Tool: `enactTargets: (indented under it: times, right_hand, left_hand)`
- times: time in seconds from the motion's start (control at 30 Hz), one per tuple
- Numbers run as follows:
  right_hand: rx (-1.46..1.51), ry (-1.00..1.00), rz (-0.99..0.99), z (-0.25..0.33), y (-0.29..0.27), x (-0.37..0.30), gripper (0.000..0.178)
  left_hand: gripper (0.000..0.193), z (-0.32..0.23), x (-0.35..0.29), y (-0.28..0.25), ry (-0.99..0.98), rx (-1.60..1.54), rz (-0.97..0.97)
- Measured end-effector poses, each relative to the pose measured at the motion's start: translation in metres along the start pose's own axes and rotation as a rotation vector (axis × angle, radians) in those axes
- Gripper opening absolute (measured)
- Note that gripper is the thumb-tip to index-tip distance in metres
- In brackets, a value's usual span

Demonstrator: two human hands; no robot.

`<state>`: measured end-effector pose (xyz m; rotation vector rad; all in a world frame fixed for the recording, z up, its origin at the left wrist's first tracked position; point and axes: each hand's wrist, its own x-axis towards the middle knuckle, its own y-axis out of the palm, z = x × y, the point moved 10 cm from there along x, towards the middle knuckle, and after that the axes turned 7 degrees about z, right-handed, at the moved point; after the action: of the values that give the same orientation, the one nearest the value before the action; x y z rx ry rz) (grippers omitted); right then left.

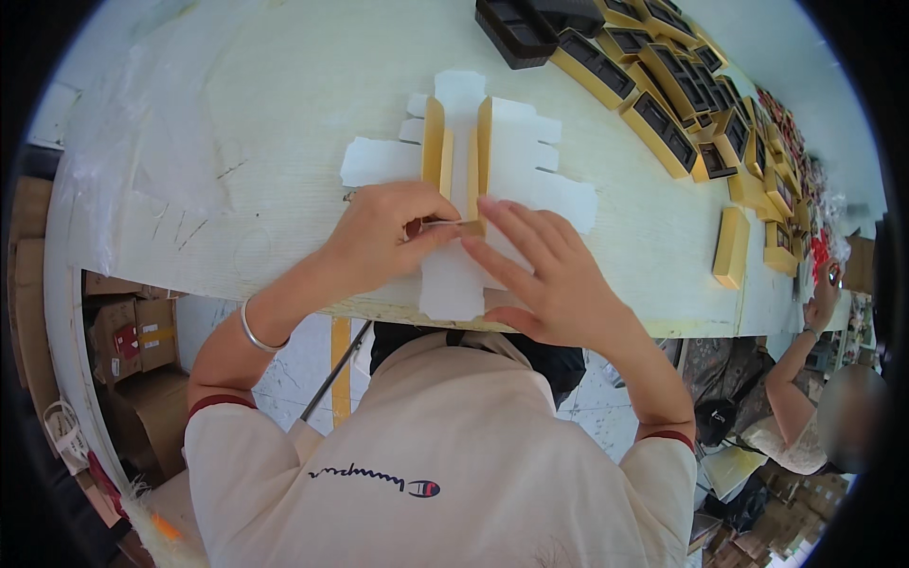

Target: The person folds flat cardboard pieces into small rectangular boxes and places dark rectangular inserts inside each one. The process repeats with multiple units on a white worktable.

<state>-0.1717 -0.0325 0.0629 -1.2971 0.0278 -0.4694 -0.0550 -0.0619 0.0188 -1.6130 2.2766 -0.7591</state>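
Observation:
In front of me on the table lies a partly folded cardboard box blank [452,289], white inside with gold walls standing up along its middle. White side flaps spread flat to its left and right. My left hand [383,232] is closed, thumb and fingers pinching a small flap near the gold walls. My right hand [557,275] has its fingers apart, the fingertips touching the near end of the right gold wall. Part of the folded end is hidden behind my fingers.
Gold boxes with black inserts [663,133] crowd the far right; one gold box [731,248] stands nearer. Black plastic trays [516,36] sit at the back. Clear plastic film [151,161] covers the left side. Cartons [142,331] fill a lower shelf. Another person's hand [822,298] shows at right.

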Motion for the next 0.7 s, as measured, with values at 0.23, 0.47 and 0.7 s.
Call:
enactTargets:
  times: [0.23,0.47,0.7]
  right_hand:
    - [0.101,-0.023,-0.241,-0.014,0.012,-0.016,0.039]
    - [0.837,0.386,-0.403,-0.066,0.03,-0.013,0.023]
    - [0.217,0.216,-0.237,-0.031,0.02,-0.002,0.032]
  left_hand:
    - [0.01,-0.012,0.003,0.022,0.111,0.095,0.102]
    - [0.016,-0.001,0.002,0.016,0.044,-0.202,0.18]
    - [0.021,0.006,-0.003,0.012,-0.056,-0.324,-0.059]
